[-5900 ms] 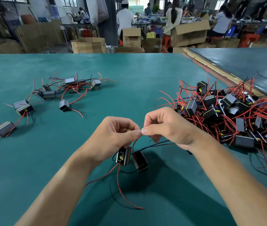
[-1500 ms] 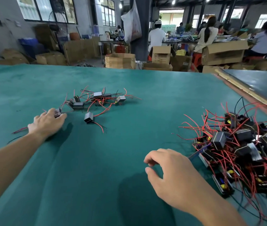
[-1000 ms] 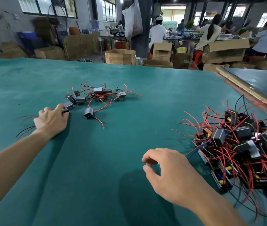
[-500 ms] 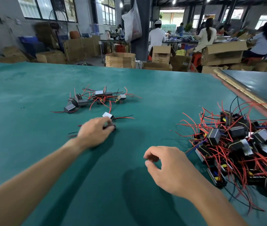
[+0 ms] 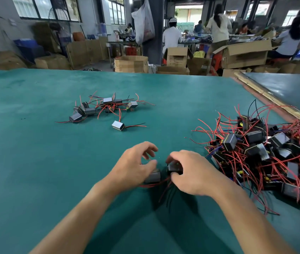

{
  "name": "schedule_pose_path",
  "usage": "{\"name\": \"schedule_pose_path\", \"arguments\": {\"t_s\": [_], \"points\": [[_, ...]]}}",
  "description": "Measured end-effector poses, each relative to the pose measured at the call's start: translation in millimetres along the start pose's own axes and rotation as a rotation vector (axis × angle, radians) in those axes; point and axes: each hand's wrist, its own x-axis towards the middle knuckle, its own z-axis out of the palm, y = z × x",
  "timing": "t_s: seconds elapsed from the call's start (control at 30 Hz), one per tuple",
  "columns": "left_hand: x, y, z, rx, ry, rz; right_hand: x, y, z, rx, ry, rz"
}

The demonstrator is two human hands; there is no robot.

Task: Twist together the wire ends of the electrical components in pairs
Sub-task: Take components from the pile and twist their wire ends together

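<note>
My left hand (image 5: 133, 166) and my right hand (image 5: 190, 174) meet low over the green table (image 5: 35, 162). The left thumb and palm hold a grey box-shaped component (image 5: 153, 176). Right beside it, the right fingers and thumb curl round a dark component (image 5: 174, 166). Red and black wire ends (image 5: 164, 191) trail from both toward me. A big pile of components with red wires (image 5: 264, 153) lies just right of my right hand. One single component (image 5: 118, 125) lies farther out, and a cluster of joined components (image 5: 99, 107) lies beyond it.
A wooden strip (image 5: 266, 96) edges the table at the far right, with a second table surface (image 5: 292, 88) behind it. Cardboard boxes (image 5: 130, 64) and several seated or standing people (image 5: 171, 37) fill the room past the far edge.
My left hand has come from the far-left cluster to the middle, dragging a grey component beside my right hand. One component stays behind alone. My right hand now holds a dark component.
</note>
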Motion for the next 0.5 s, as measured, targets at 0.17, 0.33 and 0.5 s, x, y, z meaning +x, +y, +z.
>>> {"name": "schedule_pose_path", "arguments": {"t_s": [0.17, 0.33, 0.5], "points": [[-3, -7, -20, 0.081, -0.211, -0.023, 2, 7, 0, 0.009, 0.096, 0.035], [-4, -2, -22, 0.069, -0.273, 0.087, 7, 11, -3, 0.154, 0.295, 0.081], [-1, -2, -23, 0.106, -0.11, 0.148, 10, 8, -5, 0.428, 0.492, 0.105]]}}
